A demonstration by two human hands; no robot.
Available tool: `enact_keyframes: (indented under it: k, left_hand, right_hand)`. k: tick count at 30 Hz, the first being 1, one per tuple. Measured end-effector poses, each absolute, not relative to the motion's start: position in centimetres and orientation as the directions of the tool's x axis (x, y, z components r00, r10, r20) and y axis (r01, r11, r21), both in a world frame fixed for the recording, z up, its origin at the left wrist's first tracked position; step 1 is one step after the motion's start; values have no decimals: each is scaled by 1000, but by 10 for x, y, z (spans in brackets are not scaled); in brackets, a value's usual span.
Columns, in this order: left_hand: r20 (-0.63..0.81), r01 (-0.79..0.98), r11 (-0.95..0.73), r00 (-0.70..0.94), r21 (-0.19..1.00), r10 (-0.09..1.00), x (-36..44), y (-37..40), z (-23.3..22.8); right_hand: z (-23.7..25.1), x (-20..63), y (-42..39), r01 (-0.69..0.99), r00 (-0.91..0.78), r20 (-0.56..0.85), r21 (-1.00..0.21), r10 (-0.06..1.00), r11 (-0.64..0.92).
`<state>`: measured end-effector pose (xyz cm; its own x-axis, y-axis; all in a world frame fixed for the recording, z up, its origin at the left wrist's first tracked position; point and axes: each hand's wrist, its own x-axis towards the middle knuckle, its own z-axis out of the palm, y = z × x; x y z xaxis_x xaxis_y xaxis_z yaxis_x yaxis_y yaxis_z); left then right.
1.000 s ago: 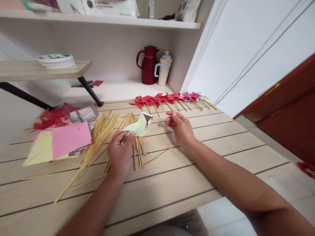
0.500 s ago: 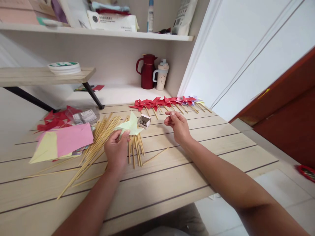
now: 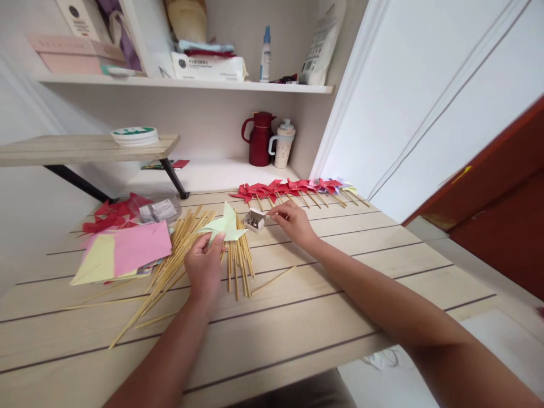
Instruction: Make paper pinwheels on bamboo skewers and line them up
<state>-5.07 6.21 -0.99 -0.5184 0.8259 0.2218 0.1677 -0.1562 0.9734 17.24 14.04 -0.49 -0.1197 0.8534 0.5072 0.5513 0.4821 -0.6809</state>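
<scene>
**A:** What has the left hand got?

**B:** A pale green folded paper pinwheel, pinched at its lower edge between thumb and fingers, held just above the wooden sticks. Raised like that, its centre faces the person, so it looks ready to be worked on.

**A:** And the right hand?

**B:** Its fingertips are drawn together just beside the small open box of pins, to the right of the pinwheel. Whether a pin is between them is too small to tell. The box sits close to both hands, probably for easy reach.

**A:** Beyond the grip?

**B:** Left of it lie pink and yellow paper sheets, with red cut pieces behind. Past the box, a row of finished pinwheels, mostly red, lies lined up along the table edge, likely kept out of the working area.

**A:** Any writing?

**B:** The white pack on the shelf has a round logo and print, too small to read. Nothing else is legible.
</scene>
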Motion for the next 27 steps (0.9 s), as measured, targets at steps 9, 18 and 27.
enact_keyframes:
  k: [9, 18, 27]
  left_hand:
    - [207, 181, -132, -505, 975, 838, -48, 61, -10]
    - [192, 197, -106, -492, 975, 849, -47, 58, -9]
    - [196, 166, -133, -460, 977, 866, -41, 56, -12]
  right_hand:
    - [-6, 161, 138, 786, -346, 329, -410, 879, 463]
    - [-11, 182, 153, 715, -374, 394, -455, 840, 531]
    - [-8, 186, 154, 724, -308, 531, -407, 789, 557]
